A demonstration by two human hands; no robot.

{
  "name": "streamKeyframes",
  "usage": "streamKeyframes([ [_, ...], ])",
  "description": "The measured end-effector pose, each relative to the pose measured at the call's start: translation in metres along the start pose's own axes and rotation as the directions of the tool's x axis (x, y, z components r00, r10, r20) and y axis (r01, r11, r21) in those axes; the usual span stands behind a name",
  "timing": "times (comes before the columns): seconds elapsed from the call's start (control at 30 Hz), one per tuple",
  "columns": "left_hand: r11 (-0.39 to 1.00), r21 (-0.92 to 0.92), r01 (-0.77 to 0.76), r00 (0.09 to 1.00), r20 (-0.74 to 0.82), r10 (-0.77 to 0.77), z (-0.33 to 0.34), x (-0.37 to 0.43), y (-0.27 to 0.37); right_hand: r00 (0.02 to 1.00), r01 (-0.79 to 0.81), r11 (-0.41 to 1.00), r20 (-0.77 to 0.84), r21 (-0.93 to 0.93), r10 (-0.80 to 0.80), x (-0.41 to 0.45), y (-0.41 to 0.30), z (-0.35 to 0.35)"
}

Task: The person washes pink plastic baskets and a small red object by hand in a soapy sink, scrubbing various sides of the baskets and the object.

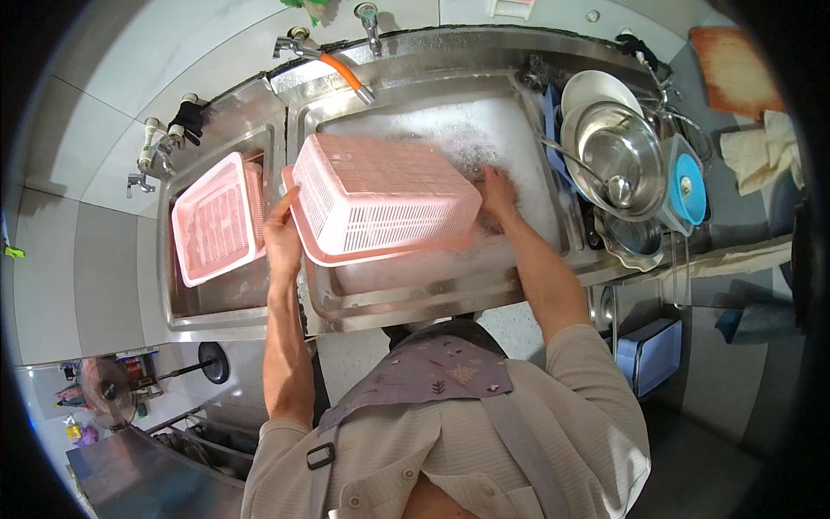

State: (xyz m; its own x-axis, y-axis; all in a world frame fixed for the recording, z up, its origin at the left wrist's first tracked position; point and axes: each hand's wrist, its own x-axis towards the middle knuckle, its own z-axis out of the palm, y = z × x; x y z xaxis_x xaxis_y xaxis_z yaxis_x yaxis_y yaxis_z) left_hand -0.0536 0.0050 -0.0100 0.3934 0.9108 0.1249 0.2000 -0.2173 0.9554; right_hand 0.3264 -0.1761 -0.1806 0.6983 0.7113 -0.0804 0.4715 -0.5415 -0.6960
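Note:
A pink slotted plastic basket [389, 194] is tipped over the right-hand stainless steel sink [415, 311], its base upward. My left hand [283, 237] grips the basket's rim on the left side. Near the basket's far right corner, my right hand [498, 194] is down at the suds [519, 143]; its fingers are partly hidden by foam and the basket, so whether it grips anything is unclear. A second pink basket [217, 224] leans in the left-hand sink [214, 311], just left of my left hand.
A tap with an orange hose [340, 70] reaches over the sink from the back. Stacked at the right are a steel bowl [596, 146], a ladle [619, 191], white plates [600, 91] and a blue strainer [688, 188]. A stained cutting board [736, 71] lies beyond them.

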Motion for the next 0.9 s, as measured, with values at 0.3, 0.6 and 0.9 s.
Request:
streamKeyframes([
  [0.3, 0.582, -0.743, 0.330, 0.917, 0.106, -0.385, 0.030, 0.013, 0.010, 0.964, -0.199, 0.773, -0.019, 0.602, 0.263, -0.007, -0.058, -0.024],
  [0.6, 0.606, -0.725, 0.327, 0.894, 0.028, -0.448, 0.065, 0.059, -0.005, 0.677, 0.709, 0.662, -0.499, 0.244, -0.541, -0.095, -0.186, -0.064],
  [0.9, 0.439, -0.810, 0.389, 0.903, 0.241, -0.356, 0.063, 0.071, -0.037, 0.464, 0.872, 0.489, -0.318, 0.000, -0.827, -0.136, -0.242, -0.008],
])
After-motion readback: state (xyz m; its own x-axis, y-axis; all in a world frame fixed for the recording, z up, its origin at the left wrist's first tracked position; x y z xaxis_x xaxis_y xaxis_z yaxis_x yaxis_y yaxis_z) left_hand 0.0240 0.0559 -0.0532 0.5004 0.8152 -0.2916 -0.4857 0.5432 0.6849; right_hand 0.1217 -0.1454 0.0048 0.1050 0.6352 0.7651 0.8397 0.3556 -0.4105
